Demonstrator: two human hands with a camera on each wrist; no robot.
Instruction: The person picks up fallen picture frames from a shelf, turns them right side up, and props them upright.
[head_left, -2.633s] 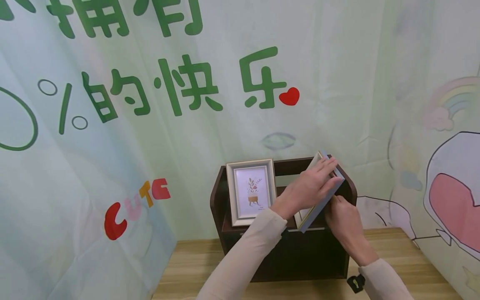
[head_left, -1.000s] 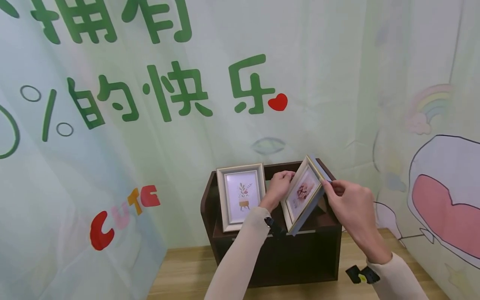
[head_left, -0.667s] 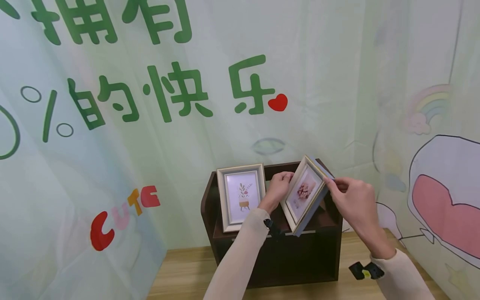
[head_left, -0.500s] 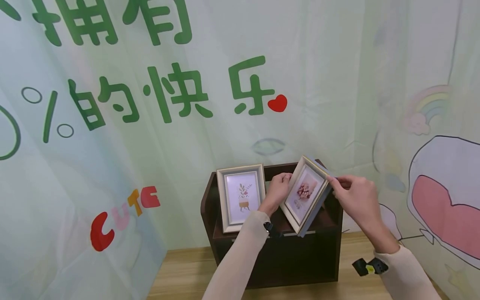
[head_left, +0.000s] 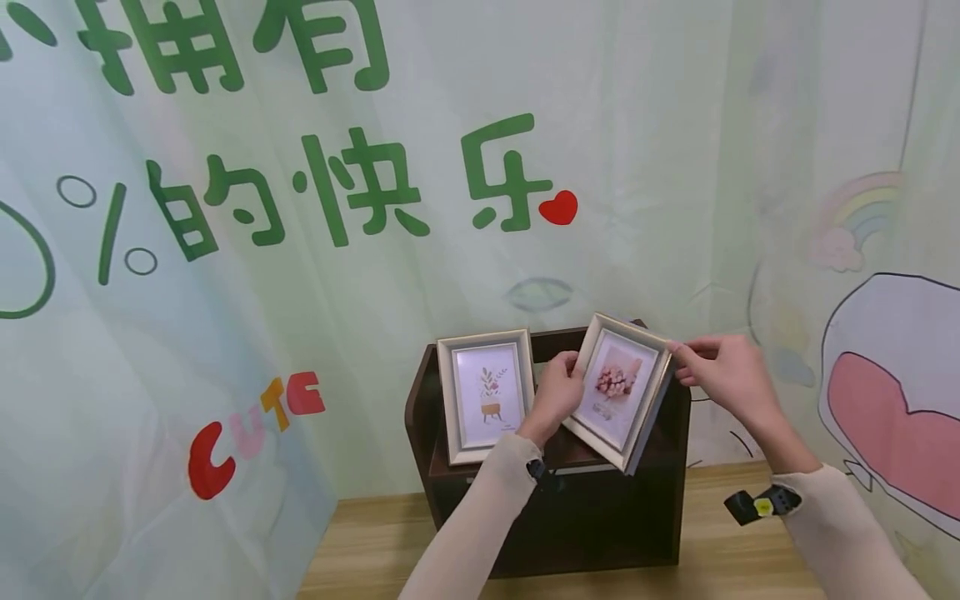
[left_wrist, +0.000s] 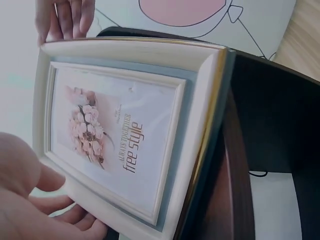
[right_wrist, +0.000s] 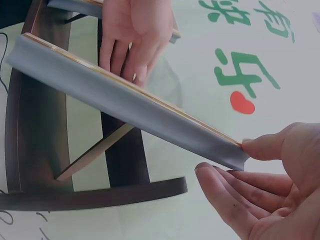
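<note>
A picture frame [head_left: 618, 392] with a print of pink flowers leans tilted at the right of the dark brown shelf [head_left: 592, 517]. My left hand [head_left: 557, 396] holds its left edge, and my right hand [head_left: 731, 379] pinches the upper right corner between thumb and fingers. In the left wrist view, the print reads "free style". The right wrist view has the frame nearly edge-on, its support leg [right_wrist: 95, 152] slanting out behind onto the shelf. Left of my left hand stands a second picture frame [head_left: 487, 400], with a potted plant print.
The shelf unit rests on a wood-grain table [head_left: 390, 533], its lower compartment dark. Behind hangs a pale green printed curtain [head_left: 660, 208] with large green characters. A cable [left_wrist: 258, 174] shows near the shelf in the left wrist view.
The flower frame has turned from nearly edge-on to face me. My left hand went from its top to its left edge. My right hand came from behind it to the upper corner, moving right.
</note>
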